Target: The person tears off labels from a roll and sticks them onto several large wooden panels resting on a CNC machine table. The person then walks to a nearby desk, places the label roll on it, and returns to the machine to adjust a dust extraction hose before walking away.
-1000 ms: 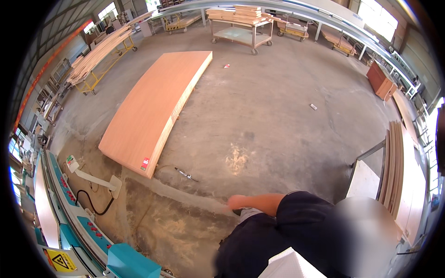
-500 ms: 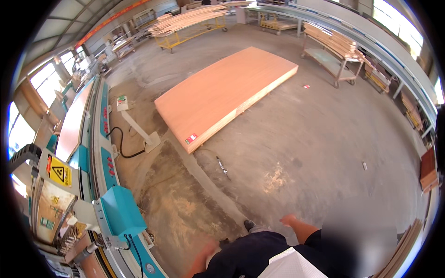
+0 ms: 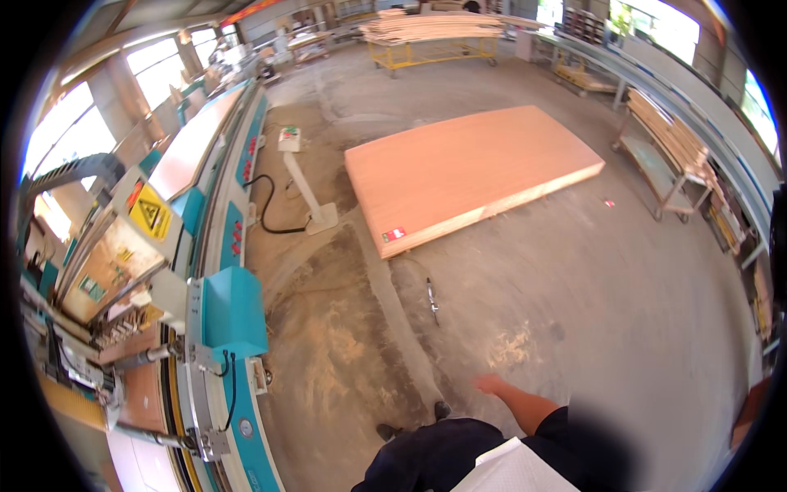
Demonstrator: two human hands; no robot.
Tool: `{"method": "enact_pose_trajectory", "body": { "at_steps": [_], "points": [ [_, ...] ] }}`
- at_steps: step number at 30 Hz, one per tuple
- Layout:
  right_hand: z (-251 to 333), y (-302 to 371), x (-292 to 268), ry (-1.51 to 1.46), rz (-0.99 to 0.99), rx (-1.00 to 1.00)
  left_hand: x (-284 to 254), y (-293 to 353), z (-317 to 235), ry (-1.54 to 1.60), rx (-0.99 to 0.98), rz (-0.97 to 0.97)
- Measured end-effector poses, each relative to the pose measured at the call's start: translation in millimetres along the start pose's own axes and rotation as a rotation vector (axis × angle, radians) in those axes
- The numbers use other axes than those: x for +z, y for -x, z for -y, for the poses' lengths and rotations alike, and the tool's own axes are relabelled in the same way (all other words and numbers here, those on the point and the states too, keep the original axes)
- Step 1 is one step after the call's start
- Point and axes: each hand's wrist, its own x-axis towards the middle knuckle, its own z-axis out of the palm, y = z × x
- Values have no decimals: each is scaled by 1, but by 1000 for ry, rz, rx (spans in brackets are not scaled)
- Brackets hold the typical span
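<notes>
Only my right hand (image 3: 490, 384) is in view, held out over the floor in front of my body. Its fingers look stretched out though small and slightly blurred, and nothing shows in them. My left hand is out of the picture. On the floor beyond my right hand lies a slim, silvery and black hand tool (image 3: 432, 297), apart from it. Farther off, a low stack of large reddish wood panels (image 3: 475, 164) rests near the floor, with a red and white label (image 3: 394, 234) on its near left corner.
To my left runs a long teal and white machine (image 3: 234, 312) with a yellow warning sign (image 3: 151, 213). A control pedestal (image 3: 303, 180) with a black cable stands beside it. Sawdust (image 3: 508, 348) lies ahead. Loaded carts stand at the right (image 3: 668, 168) and back (image 3: 430, 53).
My view has turned left, so the panel stack and machine sit farther right in the picture. My left hand has gone out of sight; my right hand remains out in front.
</notes>
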Motion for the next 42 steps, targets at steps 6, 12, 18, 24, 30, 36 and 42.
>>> {"method": "enact_pose_trajectory", "body": {
  "at_steps": [6, 12, 18, 24, 30, 36, 42],
  "points": [
    [-15, 2, 14, 212, 385, -5, 21, 48, 42, 1020, -120, 161],
    [0, -13, 30, 223, 95, -203, -83, 1, -16, 1729, -168, 11],
    [34, -33, 9, 184, 29, -262, -119, -27, -63, 738, 40, -316],
    [28, -9, 55, 125, -85, -274, -13, -38, 44, 105, 84, -174],
    [16, 38, 57, 59, 399, 78, 37, 14, 110, -306, -45, 55],
    [19, 6, 48, 327, 339, -216, 35, 24, 139, -419, 142, 58],
    [87, -38, 7, -1029, 103, 414, 9, 23, 56, 122, 15, -138]
  ]
}}
